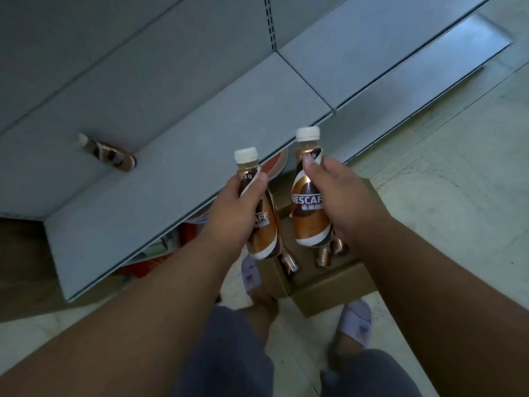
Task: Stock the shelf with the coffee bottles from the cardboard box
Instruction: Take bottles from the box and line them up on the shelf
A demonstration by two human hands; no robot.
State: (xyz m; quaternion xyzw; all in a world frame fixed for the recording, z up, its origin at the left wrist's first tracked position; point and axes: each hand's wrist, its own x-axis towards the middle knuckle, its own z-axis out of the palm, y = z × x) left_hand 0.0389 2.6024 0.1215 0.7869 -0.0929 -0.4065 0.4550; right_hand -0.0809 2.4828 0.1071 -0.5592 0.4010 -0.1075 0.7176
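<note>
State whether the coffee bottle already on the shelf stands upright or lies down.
Upright: the coffee bottle stands on its base on the shelf, white cap up.

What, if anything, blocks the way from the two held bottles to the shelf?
Nothing visible. The left hand and right hand each hold a bottle above the shelf edge; one bottle stands far left.

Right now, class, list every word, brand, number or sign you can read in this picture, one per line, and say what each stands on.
"ESCAF", the brand name with both ends hidden: label of the right bottle, held by the right hand.
"AFE", the rest covered by the left hand: label of the left bottle.
Small characters under both brand names: too small to read.
Label of the shelf bottle: too blurred to read.
</note>
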